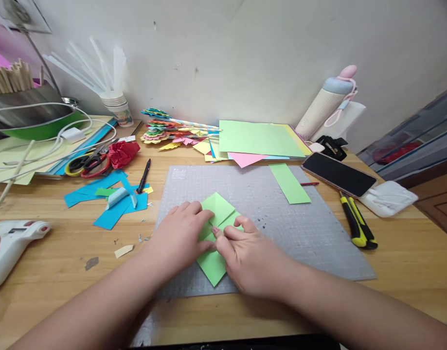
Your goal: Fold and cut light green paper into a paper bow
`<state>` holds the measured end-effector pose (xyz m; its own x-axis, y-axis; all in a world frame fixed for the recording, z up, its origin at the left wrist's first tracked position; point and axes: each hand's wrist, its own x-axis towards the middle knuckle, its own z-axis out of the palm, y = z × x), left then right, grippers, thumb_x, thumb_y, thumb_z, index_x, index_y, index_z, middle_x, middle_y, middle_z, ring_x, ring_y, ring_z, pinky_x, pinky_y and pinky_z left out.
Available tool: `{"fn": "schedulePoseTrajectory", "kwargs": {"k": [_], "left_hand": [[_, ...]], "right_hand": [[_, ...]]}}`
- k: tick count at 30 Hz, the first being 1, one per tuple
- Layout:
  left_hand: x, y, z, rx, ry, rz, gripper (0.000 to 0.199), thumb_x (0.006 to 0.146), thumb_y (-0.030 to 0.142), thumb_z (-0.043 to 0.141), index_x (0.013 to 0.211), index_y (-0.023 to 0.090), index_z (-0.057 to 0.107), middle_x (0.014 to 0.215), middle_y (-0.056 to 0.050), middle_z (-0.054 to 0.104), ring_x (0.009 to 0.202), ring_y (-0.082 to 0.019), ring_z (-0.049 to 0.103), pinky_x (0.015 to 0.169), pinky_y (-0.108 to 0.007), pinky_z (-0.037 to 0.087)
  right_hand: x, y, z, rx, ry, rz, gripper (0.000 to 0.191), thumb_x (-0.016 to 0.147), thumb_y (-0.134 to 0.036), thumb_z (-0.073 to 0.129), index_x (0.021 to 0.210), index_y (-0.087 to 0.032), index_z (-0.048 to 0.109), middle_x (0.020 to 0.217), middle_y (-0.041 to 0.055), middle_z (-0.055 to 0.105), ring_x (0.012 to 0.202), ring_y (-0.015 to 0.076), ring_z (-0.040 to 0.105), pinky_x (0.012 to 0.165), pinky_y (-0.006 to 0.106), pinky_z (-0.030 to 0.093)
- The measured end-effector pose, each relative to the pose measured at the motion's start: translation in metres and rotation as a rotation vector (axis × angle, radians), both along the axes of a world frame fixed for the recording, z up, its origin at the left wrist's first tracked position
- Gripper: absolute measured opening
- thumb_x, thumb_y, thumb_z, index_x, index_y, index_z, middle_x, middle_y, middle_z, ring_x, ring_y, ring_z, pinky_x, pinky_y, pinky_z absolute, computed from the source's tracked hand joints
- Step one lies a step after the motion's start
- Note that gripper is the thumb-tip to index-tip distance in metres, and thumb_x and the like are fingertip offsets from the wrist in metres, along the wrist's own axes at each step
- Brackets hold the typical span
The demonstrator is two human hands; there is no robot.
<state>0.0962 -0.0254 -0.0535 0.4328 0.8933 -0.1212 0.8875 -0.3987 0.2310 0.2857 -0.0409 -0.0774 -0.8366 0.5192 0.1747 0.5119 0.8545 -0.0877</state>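
A light green sheet of paper [213,270], partly folded, lies cornerwise on the grey cutting mat [277,233]. Creases and a folded flap show in its upper half. My left hand [183,231] grips its left side, with the thumb and forefinger on the paper and the other fingers curled. From the right, my right hand [245,250] pinches at the middle of the sheet, thumb and curled forefinger close together on a fold. Both hands cover the paper's side corners. To the upper right on the mat rests a green paper strip [289,183].
Blue paper scraps [106,221], a black pen [144,176], scissors [94,163] and a glue gun [15,245] lie left. At right are a phone [339,174], a utility knife [357,221] and a white case [389,199]. Stacked coloured paper [259,138] and paper-flower sticks [172,127] lie behind.
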Motion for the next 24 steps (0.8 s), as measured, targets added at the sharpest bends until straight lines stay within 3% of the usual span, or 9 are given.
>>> {"fn": "schedulePoseTrajectory", "kwargs": {"k": [3,6,10,14,16,18,21,24], "left_hand": [[0.0,0.0,-0.001,-0.003,0.003,-0.003,0.043,0.079,0.037,0.066,0.118,0.021,0.06,0.104,-0.007,0.06,0.102,-0.029,0.054,0.088,-0.045,0.045],[0.0,0.001,-0.001,-0.002,0.009,-0.002,0.044,0.078,0.04,0.067,0.118,0.022,0.061,0.105,-0.007,0.059,0.102,-0.029,0.054,0.088,-0.046,0.045],[0.0,0.001,-0.002,0.015,0.024,-0.02,0.043,0.077,0.041,0.069,0.116,0.023,0.062,0.106,-0.007,0.059,0.102,-0.029,0.053,0.088,-0.046,0.044],[0.006,-0.004,0.003,0.084,0.096,-0.041,0.033,0.078,0.037,0.069,0.108,0.024,0.066,0.103,-0.007,0.06,0.099,-0.03,0.054,0.086,-0.047,0.044],[0.011,-0.01,0.005,0.118,0.163,-0.071,0.02,0.084,0.03,0.062,0.102,0.023,0.068,0.101,-0.008,0.062,0.098,-0.03,0.055,0.084,-0.046,0.044],[0.013,-0.018,0.005,0.115,0.231,-0.109,0.02,0.089,0.021,0.052,0.101,0.021,0.068,0.107,-0.009,0.065,0.103,-0.03,0.056,0.087,-0.046,0.043],[0.011,-0.029,-0.005,0.128,0.253,-0.143,0.035,0.092,0.022,0.048,0.125,0.019,0.059,0.14,-0.011,0.052,0.129,-0.03,0.044,0.106,-0.052,0.03],[0.004,-0.038,-0.02,0.157,0.223,-0.135,0.048,0.095,0.031,0.043,0.142,0.017,0.042,0.152,-0.008,0.036,0.141,-0.026,0.03,0.114,-0.052,0.013]], "right_hand": [[0.002,0.007,0.004,-0.093,0.033,-0.015,0.024,0.083,-0.011,0.038,0.096,-0.013,0.057,0.077,0.0101,0.066,0.078,0.0236,0.052,0.095,0.044,0.025],[0.006,0.021,0.007,-0.223,0.11,-0.129,0.013,0.084,-0.011,0.039,0.084,-0.019,0.05,0.073,0.0034,0.065,0.066,0.0179,0.05,0.085,0.039,0.03],[0.009,0.031,0.006,-0.252,0.146,-0.227,0.017,0.085,-0.007,0.034,0.077,-0.021,0.04,0.069,-0.0017,0.064,0.058,0.0138,0.047,0.074,0.035,0.03],[0.005,0.023,0.005,-0.212,0.121,-0.182,0.013,0.083,-0.011,0.037,0.079,-0.019,0.047,0.069,0.0017,0.062,0.063,0.017,0.047,0.074,0.036,0.029],[0.002,0.017,0.005,-0.169,0.093,-0.134,0.015,0.08,-0.013,0.04,0.085,-0.017,0.053,0.068,0.0045,0.062,0.066,0.0199,0.047,0.076,0.037,0.028],[0.0,0.012,0.004,-0.12,0.071,-0.093,0.021,0.079,-0.014,0.041,0.091,-0.012,0.059,0.065,0.0065,0.06,0.066,0.0218,0.047,0.078,0.039,0.028],[-0.001,0.007,0.001,-0.057,0.063,-0.046,0.026,0.079,-0.012,0.041,0.094,-0.008,0.062,0.065,0.0083,0.061,0.067,0.0225,0.046,0.081,0.041,0.026],[0.0,0.006,-0.002,-0.013,0.075,-0.018,0.026,0.079,-0.011,0.041,0.093,-0.008,0.063,0.07,0.0108,0.063,0.069,0.0231,0.048,0.084,0.041,0.024]]}}
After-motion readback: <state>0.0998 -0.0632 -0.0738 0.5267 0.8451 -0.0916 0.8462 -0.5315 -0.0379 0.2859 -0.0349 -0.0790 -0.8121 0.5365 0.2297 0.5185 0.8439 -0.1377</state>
